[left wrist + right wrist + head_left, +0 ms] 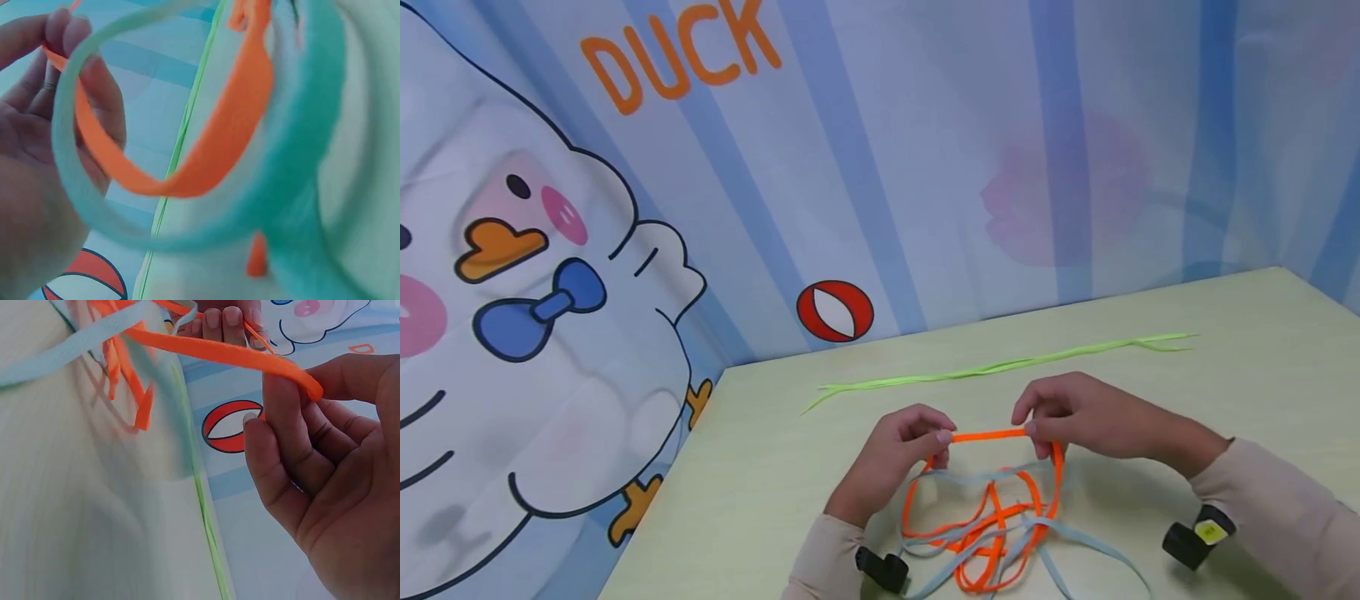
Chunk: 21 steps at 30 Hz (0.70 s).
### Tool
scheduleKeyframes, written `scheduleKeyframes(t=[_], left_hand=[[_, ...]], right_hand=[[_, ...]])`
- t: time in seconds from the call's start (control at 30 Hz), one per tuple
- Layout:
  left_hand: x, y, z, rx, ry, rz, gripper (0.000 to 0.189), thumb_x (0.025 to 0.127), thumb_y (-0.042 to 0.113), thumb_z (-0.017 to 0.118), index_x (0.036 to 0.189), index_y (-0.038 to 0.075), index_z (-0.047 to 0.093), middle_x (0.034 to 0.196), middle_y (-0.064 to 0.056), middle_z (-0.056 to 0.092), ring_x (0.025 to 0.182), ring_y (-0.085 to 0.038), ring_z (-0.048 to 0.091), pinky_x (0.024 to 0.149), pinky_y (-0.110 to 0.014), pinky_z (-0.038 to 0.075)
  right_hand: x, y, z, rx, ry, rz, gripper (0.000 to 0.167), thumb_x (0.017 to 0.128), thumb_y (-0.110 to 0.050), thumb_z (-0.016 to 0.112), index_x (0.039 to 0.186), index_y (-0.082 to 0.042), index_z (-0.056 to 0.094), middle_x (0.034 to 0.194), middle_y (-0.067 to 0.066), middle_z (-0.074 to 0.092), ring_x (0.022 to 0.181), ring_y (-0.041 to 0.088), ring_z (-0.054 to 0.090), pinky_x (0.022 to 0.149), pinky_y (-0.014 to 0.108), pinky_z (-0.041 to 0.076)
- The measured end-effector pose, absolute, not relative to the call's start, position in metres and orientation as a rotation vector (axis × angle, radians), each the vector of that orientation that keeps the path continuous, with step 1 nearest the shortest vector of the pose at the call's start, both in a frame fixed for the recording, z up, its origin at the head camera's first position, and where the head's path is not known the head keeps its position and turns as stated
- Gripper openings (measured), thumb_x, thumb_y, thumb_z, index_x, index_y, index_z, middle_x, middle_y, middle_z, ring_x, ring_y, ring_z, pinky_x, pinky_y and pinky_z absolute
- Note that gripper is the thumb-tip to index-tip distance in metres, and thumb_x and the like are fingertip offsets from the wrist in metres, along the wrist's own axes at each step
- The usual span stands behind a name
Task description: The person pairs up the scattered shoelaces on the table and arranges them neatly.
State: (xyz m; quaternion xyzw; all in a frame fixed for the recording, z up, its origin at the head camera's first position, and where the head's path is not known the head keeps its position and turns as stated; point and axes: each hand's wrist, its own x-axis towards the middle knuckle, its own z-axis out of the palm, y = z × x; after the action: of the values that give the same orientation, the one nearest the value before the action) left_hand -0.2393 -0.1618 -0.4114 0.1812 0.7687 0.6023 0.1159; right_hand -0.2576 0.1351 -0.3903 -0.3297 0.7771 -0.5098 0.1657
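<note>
An orange shoelace (pixel 988 435) runs taut between my two hands, above the table. My left hand (pixel 898 454) pinches it between thumb and fingers, and my right hand (pixel 1078 417) pinches it a short way along. Below the hands the rest of the orange lace hangs in loops, tangled with a pale blue-grey shoelace (pixel 1097 546). In the left wrist view the blue-grey lace (pixel 187 240) makes a large loop close to the camera. The right wrist view shows the orange lace (pixel 212 350) bent over the right fingertips.
Bright green laces (pixel 955 373) lie stretched out along the back of the pale table (pixel 760 467). Behind the table hangs a striped backdrop (pixel 925 125) with a duck and a red ball printed on it.
</note>
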Motion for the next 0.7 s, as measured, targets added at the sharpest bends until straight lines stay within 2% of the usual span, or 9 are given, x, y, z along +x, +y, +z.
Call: scheduleKeyframes(t=[0.27, 0.53, 0.7], left_hand=[[-0.240, -0.169, -0.406, 0.579, 2.186, 1.893, 0.025, 0.100, 0.022, 0.063, 0.112, 0.000, 0.063, 0.082, -0.007, 0.060, 0.078, -0.021, 0.061, 0.080, -0.035, 0.053], [-0.240, -0.175, -0.404, 0.601, 2.106, 2.026, 0.014, 0.100, 0.012, 0.061, 0.108, 0.001, 0.064, 0.088, -0.006, 0.064, 0.080, -0.019, 0.061, 0.078, -0.030, 0.054], [-0.241, -0.179, -0.403, 0.597, 2.126, 2.071, 0.025, 0.098, 0.011, 0.063, 0.115, -0.007, 0.062, 0.091, -0.005, 0.064, 0.080, -0.017, 0.060, 0.077, -0.028, 0.053]], right_hand=[[-0.255, 0.142, -0.379, -0.993, 2.155, -1.537, 0.018, 0.100, -0.011, 0.059, 0.114, 0.000, 0.061, 0.083, 0.014, 0.067, 0.075, 0.035, 0.064, 0.067, 0.036, 0.056], [-0.253, 0.149, -0.372, -1.080, 2.138, -1.603, 0.016, 0.101, -0.008, 0.056, 0.115, 0.000, 0.061, 0.085, 0.014, 0.066, 0.071, 0.033, 0.063, 0.064, 0.036, 0.055], [-0.252, 0.152, -0.368, -1.148, 2.118, -1.668, 0.016, 0.099, 0.000, 0.053, 0.113, 0.002, 0.061, 0.086, 0.016, 0.066, 0.069, 0.030, 0.062, 0.063, 0.036, 0.055]])
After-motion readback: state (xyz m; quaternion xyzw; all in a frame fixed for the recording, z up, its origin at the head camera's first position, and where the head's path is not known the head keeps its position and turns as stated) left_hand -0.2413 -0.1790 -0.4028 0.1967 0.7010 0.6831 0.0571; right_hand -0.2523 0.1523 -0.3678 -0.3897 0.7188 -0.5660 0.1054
